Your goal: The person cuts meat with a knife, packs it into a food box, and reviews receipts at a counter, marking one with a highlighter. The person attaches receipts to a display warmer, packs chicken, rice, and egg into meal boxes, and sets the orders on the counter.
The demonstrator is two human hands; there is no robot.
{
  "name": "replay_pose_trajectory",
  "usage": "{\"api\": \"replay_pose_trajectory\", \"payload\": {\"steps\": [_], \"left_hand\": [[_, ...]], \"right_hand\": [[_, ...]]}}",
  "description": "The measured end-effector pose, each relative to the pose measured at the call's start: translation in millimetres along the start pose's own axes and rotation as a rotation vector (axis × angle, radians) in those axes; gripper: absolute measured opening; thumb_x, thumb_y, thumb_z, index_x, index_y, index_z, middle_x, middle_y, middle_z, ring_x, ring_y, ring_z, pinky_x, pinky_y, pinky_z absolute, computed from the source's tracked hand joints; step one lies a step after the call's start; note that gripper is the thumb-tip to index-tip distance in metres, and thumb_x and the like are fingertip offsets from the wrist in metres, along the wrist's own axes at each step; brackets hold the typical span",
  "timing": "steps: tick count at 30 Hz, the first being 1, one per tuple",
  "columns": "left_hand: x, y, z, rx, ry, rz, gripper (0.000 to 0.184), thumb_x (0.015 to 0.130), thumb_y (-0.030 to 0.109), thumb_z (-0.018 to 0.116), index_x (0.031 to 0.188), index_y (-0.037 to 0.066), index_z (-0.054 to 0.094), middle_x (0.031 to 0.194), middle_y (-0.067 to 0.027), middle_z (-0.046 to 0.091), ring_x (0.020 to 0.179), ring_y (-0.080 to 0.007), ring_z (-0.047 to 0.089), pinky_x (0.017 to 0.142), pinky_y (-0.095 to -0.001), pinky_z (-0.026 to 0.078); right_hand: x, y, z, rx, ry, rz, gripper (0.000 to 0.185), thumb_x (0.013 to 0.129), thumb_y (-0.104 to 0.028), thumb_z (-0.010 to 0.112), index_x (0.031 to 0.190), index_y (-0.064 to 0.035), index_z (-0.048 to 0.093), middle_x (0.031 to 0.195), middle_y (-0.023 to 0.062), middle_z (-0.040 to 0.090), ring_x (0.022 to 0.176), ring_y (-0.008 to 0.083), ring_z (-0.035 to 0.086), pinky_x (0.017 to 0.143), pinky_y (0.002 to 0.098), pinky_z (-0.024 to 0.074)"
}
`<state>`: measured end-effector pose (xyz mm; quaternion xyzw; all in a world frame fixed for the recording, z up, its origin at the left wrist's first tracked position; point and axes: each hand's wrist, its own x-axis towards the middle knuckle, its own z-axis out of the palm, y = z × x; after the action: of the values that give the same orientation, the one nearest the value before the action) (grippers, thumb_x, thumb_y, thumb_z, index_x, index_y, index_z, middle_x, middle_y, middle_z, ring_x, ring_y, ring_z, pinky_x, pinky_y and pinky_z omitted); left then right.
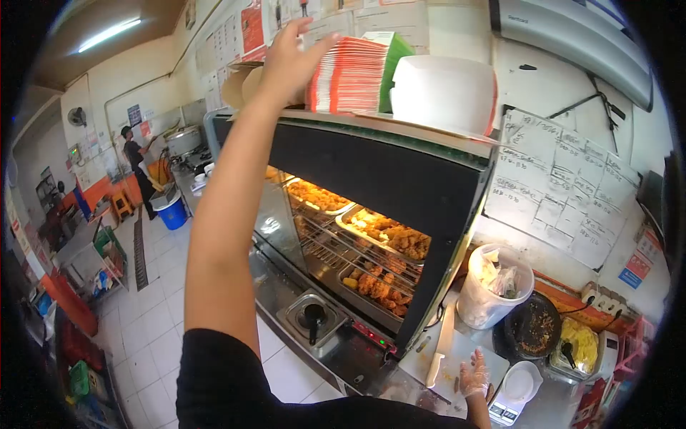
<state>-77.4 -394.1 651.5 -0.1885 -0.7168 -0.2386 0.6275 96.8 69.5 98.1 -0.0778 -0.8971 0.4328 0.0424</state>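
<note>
My left hand is raised above the warming cabinet, fingers spread and holding nothing, at the left end of a stack of red-edged cartons. Whether it touches them I cannot tell. A white open carton stands to the right of the stack. Low at the right, my right hand, in a clear glove, rests with fingers apart on the cutting board. A knife lies to its left, and a white scale stands to its right.
Trays of fried chicken sit inside the lit cabinet. A white bucket, a black pan and a container of yellow food line the right counter. Another person stands at the far left near a blue bucket.
</note>
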Motion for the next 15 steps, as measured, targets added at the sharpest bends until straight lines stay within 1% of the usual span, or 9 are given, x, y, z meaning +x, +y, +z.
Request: {"api": "replay_pose_trajectory", "payload": {"steps": [1, 2, 4, 7, 9, 11, 12, 14, 15], "left_hand": [[22.3, -6.2, 13.6, 0.111, -0.027, -0.035, 0.081, 0.067, 0.051, 0.074, 0.123, -0.003, 0.05, 0.114, -0.0214, 0.059, 0.107, -0.0329, 0.057, 0.094, -0.0383, 0.042], [39.0, -10.3, 23.8, 0.09, -0.029, -0.027, 0.081, 0.067, 0.051, 0.074, 0.123, -0.003, 0.05, 0.114, -0.0214, 0.059, 0.107, -0.0329, 0.057, 0.094, -0.0383, 0.042], [64.1, -17.6, 42.5, 0.203, -0.351, -0.217, 0.106, 0.063, 0.059, 0.073, 0.132, -0.011, 0.035, 0.129, -0.0299, 0.046, 0.124, -0.0338, 0.044, 0.102, -0.0367, 0.036], [94.4, -39.5, 70.4, 0.393, -0.418, -0.171, 0.104, 0.056, 0.06, 0.072, 0.128, -0.009, 0.042, 0.122, -0.0276, 0.053, 0.114, -0.0345, 0.053, 0.096, -0.0359, 0.042], [115.2, -47.6, 79.1, 0.58, -0.586, -0.155, 0.104, 0.059, 0.058, 0.071, 0.133, -0.006, 0.038, 0.122, -0.0301, 0.052, 0.115, -0.036, 0.052, 0.098, -0.0358, 0.041], [113.2, -64.9, 86.9, 0.51, -0.442, 0.004, 0.102, 0.068, 0.057, 0.068, 0.141, -0.001, 0.026, 0.125, -0.0311, 0.049, 0.115, -0.037, 0.052, 0.099, -0.037, 0.039], [111.6, -70.4, 97.0, 0.412, -0.486, 0.007, 0.09, 0.073, 0.049, 0.067, 0.139, 0.0, 0.03, 0.124, -0.027, 0.051, 0.113, -0.033, 0.053, 0.099, -0.0364, 0.04], [91.0, -66.2, 96.7, -0.061, -0.732, -0.184, 0.066, 0.082, 0.035, 0.063, 0.134, 0.001, 0.04, 0.122, -0.0188, 0.055, 0.109, -0.0251, 0.056, 0.097, -0.0351, 0.042], [85.6, -72.1, 92.1, -0.34, -0.889, -0.388, 0.054, 0.086, 0.027, 0.062, 0.131, 0.002, 0.044, 0.121, -0.0147, 0.057, 0.107, -0.0211, 0.057, 0.096, -0.0345, 0.043]], "right_hand": [[-0.2, -3.8, -7.5, 0.003, 0.017, 0.009, 0.065, 0.085, -0.011, 0.058, 0.141, -0.0061, 0.025, 0.132, 0.0213, 0.046, 0.121, 0.0306, 0.046, 0.103, 0.0388, 0.0336], [-0.8, -5.1, -13.9, 0.086, 0.057, 0.045, 0.063, 0.085, -0.012, 0.058, 0.14, -0.006, 0.027, 0.131, 0.021, 0.047, 0.12, 0.0304, 0.047, 0.102, 0.0386, 0.0346], [-1.4, 20.1, -19.0, 0.157, 0.132, 0.122, 0.055, 0.087, -0.015, 0.056, 0.136, -0.0041, 0.033, 0.128, 0.0201, 0.049, 0.118, 0.0307, 0.049, 0.1, 0.0381, 0.0376], [-15.7, 44.2, -26.7, 0.171, 0.244, 0.118, 0.056, 0.084, -0.018, 0.06, 0.134, -0.0041, 0.038, 0.128, 0.0183, 0.05, 0.118, 0.0284, 0.049, 0.099, 0.0381, 0.0377], [-38.4, 24.4, -47.8, -0.067, 0.232, 0.103, 0.031, 0.086, -0.02, 0.054, 0.113, -0.0049, 0.052, 0.125, 0.0196, 0.051, 0.117, 0.0298, 0.049, 0.099, 0.0402, 0.0386], [-54.2, 21.7, -64.3, -0.294, 0.216, 0.095, 0.02, 0.09, -0.02, 0.046, 0.095, -0.0039, 0.057, 0.123, 0.02, 0.052, 0.117, 0.0306, 0.048, 0.098, 0.0422, 0.0381], [-53.6, 84.5, -52.2, -0.372, 0.32, -0.108, 0.023, 0.09, -0.018, 0.045, 0.101, -0.002, 0.057, 0.121, 0.0201, 0.053, 0.116, 0.031, 0.048, 0.099, 0.0426, 0.0374], [-56.1, 143.4, -46.4, -0.399, 0.412, -0.09, 0.03, 0.087, -0.015, 0.046, 0.111, 0.0001, 0.057, 0.118, 0.0208, 0.054, 0.113, 0.0354, 0.048, 0.098, 0.0436, 0.0371], [-62.1, 115.9, -67.9, -0.547, 0.231, -0.061, 0.029, 0.088, -0.015, 0.047, 0.11, 0.0, 0.057, 0.118, 0.0212, 0.053, 0.112, 0.0376, 0.048, 0.098, 0.0446, 0.0369]]}}
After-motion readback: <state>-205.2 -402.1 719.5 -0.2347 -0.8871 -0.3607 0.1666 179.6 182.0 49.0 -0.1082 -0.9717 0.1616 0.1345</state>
